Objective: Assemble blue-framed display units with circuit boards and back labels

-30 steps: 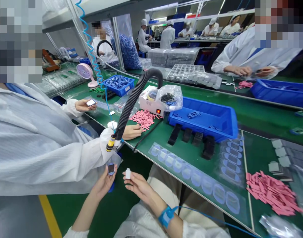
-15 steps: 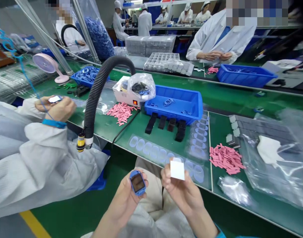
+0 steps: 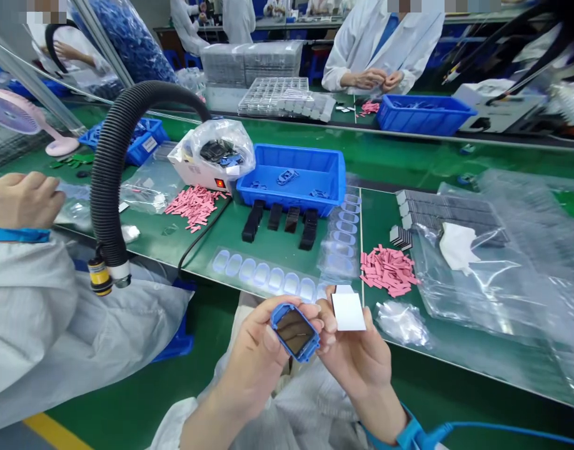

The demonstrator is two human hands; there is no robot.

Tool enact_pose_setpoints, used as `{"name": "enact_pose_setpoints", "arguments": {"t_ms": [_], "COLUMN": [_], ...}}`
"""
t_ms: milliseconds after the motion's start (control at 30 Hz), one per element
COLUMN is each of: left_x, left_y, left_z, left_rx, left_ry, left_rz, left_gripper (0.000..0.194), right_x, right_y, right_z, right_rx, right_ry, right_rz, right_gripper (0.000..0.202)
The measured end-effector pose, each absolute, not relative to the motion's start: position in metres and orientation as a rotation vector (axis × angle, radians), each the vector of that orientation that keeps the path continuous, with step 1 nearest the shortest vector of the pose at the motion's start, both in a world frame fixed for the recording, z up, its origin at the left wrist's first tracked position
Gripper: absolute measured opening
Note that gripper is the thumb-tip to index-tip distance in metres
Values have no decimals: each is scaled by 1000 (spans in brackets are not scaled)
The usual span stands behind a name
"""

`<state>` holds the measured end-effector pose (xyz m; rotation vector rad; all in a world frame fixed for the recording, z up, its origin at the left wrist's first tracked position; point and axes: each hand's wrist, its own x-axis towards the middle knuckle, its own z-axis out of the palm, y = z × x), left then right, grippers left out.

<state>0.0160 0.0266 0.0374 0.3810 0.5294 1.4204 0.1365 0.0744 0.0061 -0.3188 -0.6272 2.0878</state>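
Note:
Between the fingers and thumb of my left hand point(image 3: 255, 350) is a blue watch-shaped case point(image 3: 296, 332) with a dark rectangular screen, tilted and facing up. My right hand point(image 3: 357, 362) pinches a square white-faced piece point(image 3: 349, 312) with a small tab at its top edge. The fingertips of both hands are close together beside the case; whether they touch is hard to tell. Just beyond my hands, a clear sheet of oval films point(image 3: 262, 275) lies along the table's front edge.
A blue bin point(image 3: 291, 181) holds a few blue cases, with dark screen pieces point(image 3: 308, 229) before it. Pink strips point(image 3: 389, 270) lie right, near plastic bags point(image 3: 404, 322). A black hose point(image 3: 109, 156) arches at left, beside a co-worker's sleeve point(image 3: 57, 312). Another person sits opposite.
My left hand has brought the blue case up and right, close to my right hand, and tilted it. The white-faced piece stays in my right hand. The view has shifted right and down.

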Motion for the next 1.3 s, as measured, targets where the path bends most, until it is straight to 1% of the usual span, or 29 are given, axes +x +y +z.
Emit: {"name": "enact_pose_setpoints", "arguments": {"t_ms": [233,400,533,600,700,833,900,967,1033,1300], "left_x": [30,33,36,37,39,41,42,44,46,53], "left_y": [37,40,41,40,39,38,38,39,39,37], "left_z": [37,37,36,36,35,32,30,28,26,15], "left_rx": [390,443,474,495,517,549,581,604,614,526], "left_ry": [523,601,661,688,694,663,664,670,675,726], "left_rz": [1423,1433,1432,1443,1447,1450,1456,1461,1468,1473], "left_gripper": [28,28,30,30,29,30,30,30,30,30], "right_x": [151,170,181,185,188,193,195,195,194,187], "right_y": [75,78,73,68,63,65,66,66,65,56], "right_z": [7,15,19,21,27,38,44,47,48,36], "right_rx": [-413,-531,-715,-746,-756,-732,-760,-817,-842,-876], "right_ry": [-700,-936,-1119,-1212,-1349,-1662,-1884,-2008,-2029,-2051], "right_rz": [1975,1813,1508,1333,1011,532,305,148,88,73], "right_gripper": [24,26,30,26,20,23,18,11,11,12]}}
